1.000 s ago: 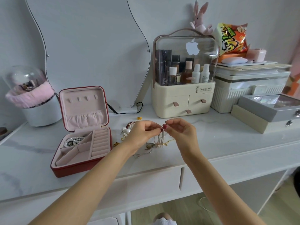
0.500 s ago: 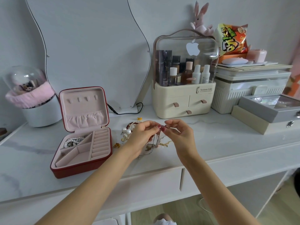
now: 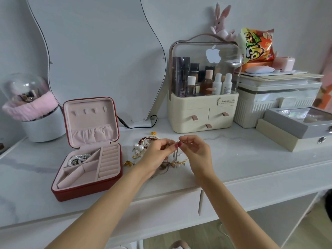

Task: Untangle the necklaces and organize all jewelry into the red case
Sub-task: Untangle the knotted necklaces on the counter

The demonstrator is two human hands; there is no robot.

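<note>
Necklaces (image 3: 175,159) hang in a tangled gold clump right under my hands, chains running near vertical from the pinch point down to the table (image 3: 242,159), where the lower part rests in a small heap. Left hand (image 3: 158,150) and right hand (image 3: 195,150) are close together, fingertips almost meeting, each pinching a strand at the top of the tangle; can't tell which chain is which. Both hands equally near it. Red case (image 3: 86,187) sits open off to the left, closer to my left hand, pearls (image 3: 79,159) already in its back compartment. More loose pieces, pearl earrings (image 3: 138,147) and a beaded bracelet (image 3: 148,139), lie between case and tangle. Judging by that, pulling apart sideways comes next; snagging looks likely.
</note>
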